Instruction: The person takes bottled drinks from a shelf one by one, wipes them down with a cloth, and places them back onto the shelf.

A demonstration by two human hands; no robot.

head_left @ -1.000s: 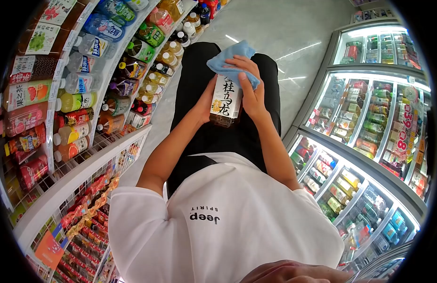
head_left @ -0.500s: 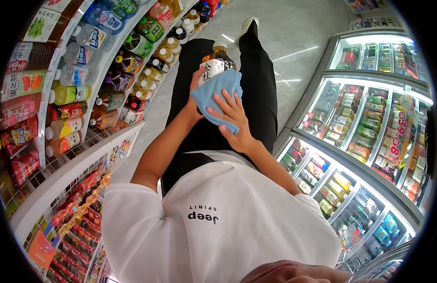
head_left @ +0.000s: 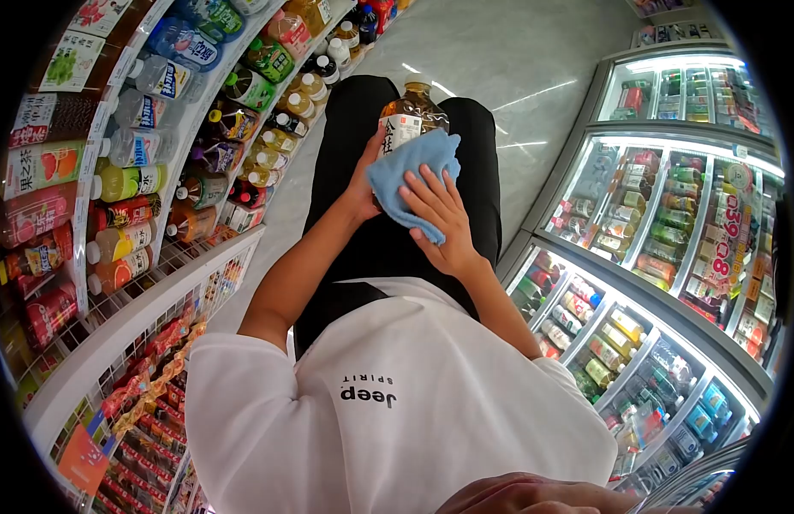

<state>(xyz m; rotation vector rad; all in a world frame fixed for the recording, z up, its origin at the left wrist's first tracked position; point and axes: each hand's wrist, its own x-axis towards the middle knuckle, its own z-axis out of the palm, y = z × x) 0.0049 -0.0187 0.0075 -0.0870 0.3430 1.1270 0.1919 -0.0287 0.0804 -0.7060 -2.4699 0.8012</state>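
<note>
Down the bottle (head_left: 421,108) goes the blue cloth (head_left: 410,171) in the head view: a second ago it is wrapped about the upper end, now it lies over the label and the capped neck shows. That pale shoe, poking out half a second ago, has dropped from sight too. Left hand (head_left: 363,184) is gripping the bottle along its left side; its fingertips run behind, so I can't be sure how far round they reach. Right hand (head_left: 442,218) is spread flat across the cloth, pressing it to the near side, fingers fanned. And the bottle sits between the two hands, over the black trousers (head_left: 350,111), cap pointing away from the white shirt (head_left: 465,377). Rows of drinks (head_left: 133,147) line the left, lit fridges (head_left: 662,214) the right, grey floor (head_left: 525,77) between.
</note>
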